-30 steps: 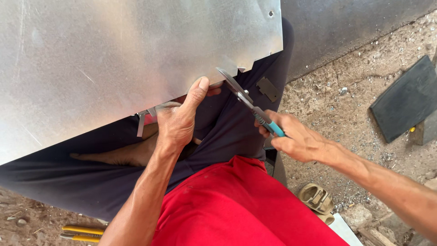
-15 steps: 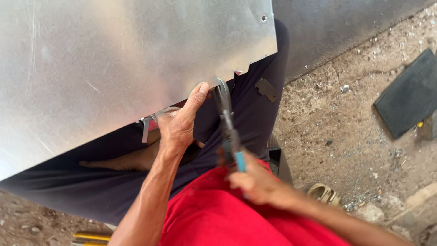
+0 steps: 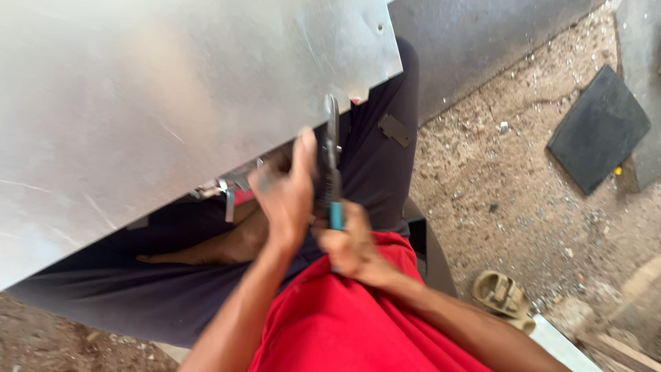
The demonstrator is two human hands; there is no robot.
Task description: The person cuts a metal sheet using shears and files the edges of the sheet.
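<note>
While our right hand [image 3: 354, 251] sits low at centre frame, its fingers are wrapped tight on the blue-handled snips [image 3: 332, 169], blades pointing up at the lower edge of the metal sheet [image 3: 158, 96]. Snips are at frame centre, tip right at the sheet edge; whether the blades bite the metal we cannot tell, motion blur. Our left hand [image 3: 286, 189] is just left of the snips, fingers curled at the sheet's lower edge, thumb up beside the blades; the exact pinch is blurred, so we cannot tell if they clamp the sheet. Sheet fills upper left, tilted, resting over our dark trousers [image 3: 172, 289]. Red shirt [image 3: 330, 324] at bottom centre. Right side: gravel ground [image 3: 523, 186], dark flat slab [image 3: 597, 131] upper right, tan sandal [image 3: 501, 293] lower right.
</note>
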